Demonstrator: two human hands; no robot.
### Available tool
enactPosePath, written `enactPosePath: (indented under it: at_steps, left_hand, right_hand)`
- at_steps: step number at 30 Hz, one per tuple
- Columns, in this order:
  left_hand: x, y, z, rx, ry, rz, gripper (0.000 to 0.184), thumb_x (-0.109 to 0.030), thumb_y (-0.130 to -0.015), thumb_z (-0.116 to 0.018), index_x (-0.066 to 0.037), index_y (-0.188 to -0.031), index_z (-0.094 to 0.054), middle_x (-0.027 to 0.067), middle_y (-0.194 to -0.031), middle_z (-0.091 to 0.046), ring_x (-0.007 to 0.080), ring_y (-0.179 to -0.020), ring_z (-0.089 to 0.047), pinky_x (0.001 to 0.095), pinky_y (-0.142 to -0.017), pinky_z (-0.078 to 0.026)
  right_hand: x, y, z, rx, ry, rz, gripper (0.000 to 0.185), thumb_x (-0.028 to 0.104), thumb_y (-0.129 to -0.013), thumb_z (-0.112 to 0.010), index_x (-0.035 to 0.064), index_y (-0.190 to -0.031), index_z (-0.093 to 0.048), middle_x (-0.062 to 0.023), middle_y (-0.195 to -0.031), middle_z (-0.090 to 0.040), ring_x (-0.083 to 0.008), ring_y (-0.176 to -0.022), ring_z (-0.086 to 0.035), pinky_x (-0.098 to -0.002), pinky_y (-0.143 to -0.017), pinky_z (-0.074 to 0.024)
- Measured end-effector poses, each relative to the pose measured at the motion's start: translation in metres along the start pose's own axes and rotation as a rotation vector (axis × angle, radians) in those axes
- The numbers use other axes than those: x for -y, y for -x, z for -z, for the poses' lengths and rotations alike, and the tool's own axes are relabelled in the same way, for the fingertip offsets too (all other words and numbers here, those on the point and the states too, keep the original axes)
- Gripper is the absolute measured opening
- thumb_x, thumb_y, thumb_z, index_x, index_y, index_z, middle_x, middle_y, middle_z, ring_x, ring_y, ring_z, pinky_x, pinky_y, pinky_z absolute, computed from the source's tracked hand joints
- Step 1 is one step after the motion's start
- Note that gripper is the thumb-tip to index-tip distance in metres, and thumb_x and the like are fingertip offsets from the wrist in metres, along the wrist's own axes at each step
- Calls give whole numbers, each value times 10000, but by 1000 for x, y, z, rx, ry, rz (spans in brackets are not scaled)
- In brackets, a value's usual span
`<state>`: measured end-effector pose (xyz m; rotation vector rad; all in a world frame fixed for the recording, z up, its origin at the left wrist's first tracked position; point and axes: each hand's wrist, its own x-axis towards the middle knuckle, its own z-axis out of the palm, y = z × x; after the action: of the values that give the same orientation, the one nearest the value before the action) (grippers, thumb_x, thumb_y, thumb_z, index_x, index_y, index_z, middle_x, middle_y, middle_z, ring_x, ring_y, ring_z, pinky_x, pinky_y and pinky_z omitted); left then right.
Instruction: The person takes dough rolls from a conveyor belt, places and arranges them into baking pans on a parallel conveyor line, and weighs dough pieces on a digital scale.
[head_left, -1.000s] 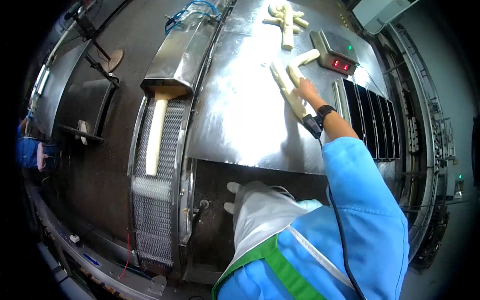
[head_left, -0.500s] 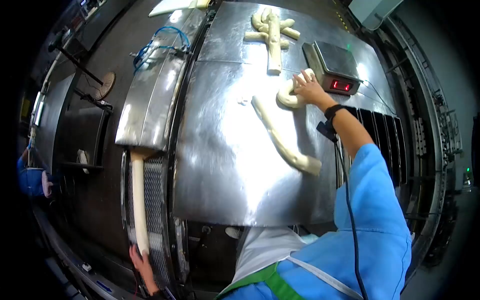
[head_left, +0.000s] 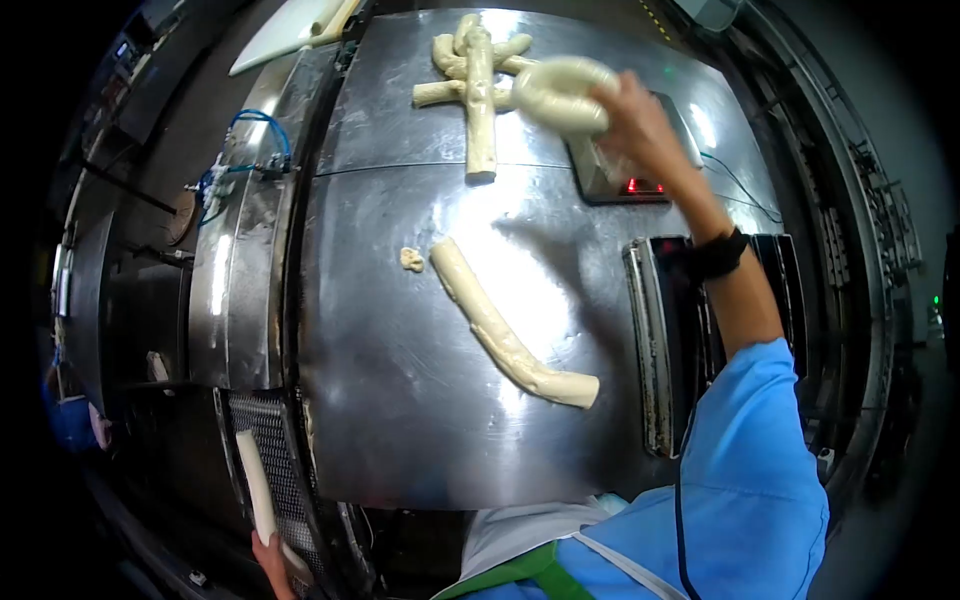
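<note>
My right hand [head_left: 640,125], blurred, is closed on a curled length of dough [head_left: 572,120], raised over the digital scale [head_left: 605,186] with its red display. At lower left, my left hand [head_left: 272,562] is wrapped round the lower part of a dough roll [head_left: 257,485] lying on a mesh conveyor [head_left: 278,455]. A long bent dough roll [head_left: 500,340] rests on the metal table [head_left: 390,410], a small dough scrap [head_left: 411,260] beside its upper end. Farther back, several dough rolls [head_left: 480,115] lie in a crossed pile.
Dark baking pans [head_left: 655,350] stand at the table's right side, below my right forearm. A metal machine housing [head_left: 235,300] with blue hoses [head_left: 262,120] covers the conveyor's far part. Dough also lies on a white board [head_left: 285,35] at the back left.
My right hand has lifted the curled dough off the table, up and away toward the scale. My left hand has closed on the conveyor's dough roll, whose far end is now clear of the housing. The view has shifted.
</note>
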<state>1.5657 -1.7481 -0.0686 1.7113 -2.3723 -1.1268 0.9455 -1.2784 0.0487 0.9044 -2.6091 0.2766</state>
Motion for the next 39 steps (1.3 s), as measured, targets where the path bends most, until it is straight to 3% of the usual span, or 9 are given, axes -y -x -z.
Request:
enactPosePath:
  at_steps: [6,12,16,19,22,26,33,35,39]
  left_hand:
    - [-140,90,4,87,348,-22,359,-107,-778,-438,27,-1108,-388,164,-1044,-456,251,-977,-426,355,-859,-309]
    - [-194,107,-4,90,518,-22,394,-17,-710,-485,23,-1087,-377,142,-1037,-441,244,-955,-430,352,-842,-326]
    - [-207,107,-7,184,488,-171,377,-41,-715,-503,31,-1067,-387,133,-996,-457,237,-926,-436,359,-807,-354]
    - [-204,115,-8,202,451,-339,345,-88,-735,-502,23,-1050,-413,132,-986,-472,245,-909,-451,367,-789,-367]
    - [-212,103,-14,154,452,-447,437,-176,-699,-530,19,-1067,-399,129,-974,-474,232,-897,-470,344,-779,-374]
    - [-248,100,-42,162,614,-588,535,-179,-604,-584,41,-1052,-393,121,-994,-445,197,-911,-445,297,-803,-341]
    - [-285,104,-138,231,-292,-1095,410,-22,-524,-599,-23,-919,-491,148,-862,-466,318,-835,-425,377,-737,-342]
    - [-264,97,-175,348,-418,-1093,356,-48,-541,-601,-42,-883,-502,125,-848,-470,294,-823,-431,379,-717,-332]
    - [-228,104,-217,371,-539,-1123,405,-40,-560,-595,-77,-947,-481,96,-875,-454,270,-831,-430,375,-750,-322]
  right_hand:
    - [-95,-19,-13,235,122,-205,543,95,-684,-546,264,-1164,-356,-145,-1018,-479,-291,-965,-460,-408,-761,-373]
    - [-132,-9,-49,575,113,-165,755,93,-635,-613,387,-1219,-234,-168,-1156,-388,-331,-1078,-366,-419,-910,-274]
    - [-152,-2,-35,391,143,-102,748,219,-622,-647,298,-1243,-238,-211,-1277,-200,-375,-1170,-203,-413,-941,-246]
    - [-172,7,-16,116,197,-48,644,375,-650,-605,310,-1210,-294,-146,-1253,-283,-369,-1129,-280,-467,-914,-258]
    - [-161,7,16,169,74,-129,740,351,-628,-630,128,-1236,-271,-182,-1245,-266,-395,-1128,-249,-454,-932,-217]
    - [-157,10,20,-15,-40,-131,635,278,-636,-628,131,-1186,-347,-192,-1195,-320,-355,-1084,-319,-409,-904,-280]
    - [-150,12,13,-168,48,-69,444,242,-694,-571,78,-1081,-428,-157,-1030,-457,-276,-942,-449,-364,-800,-387]
    - [-165,8,-4,-37,3,-225,605,398,-665,-585,272,-1197,-326,-147,-1233,-306,-376,-1096,-318,-456,-889,-291]
    - [-150,8,-15,21,-6,-237,610,413,-673,-577,194,-1191,-342,-156,-1179,-367,-349,-1060,-370,-442,-865,-317]
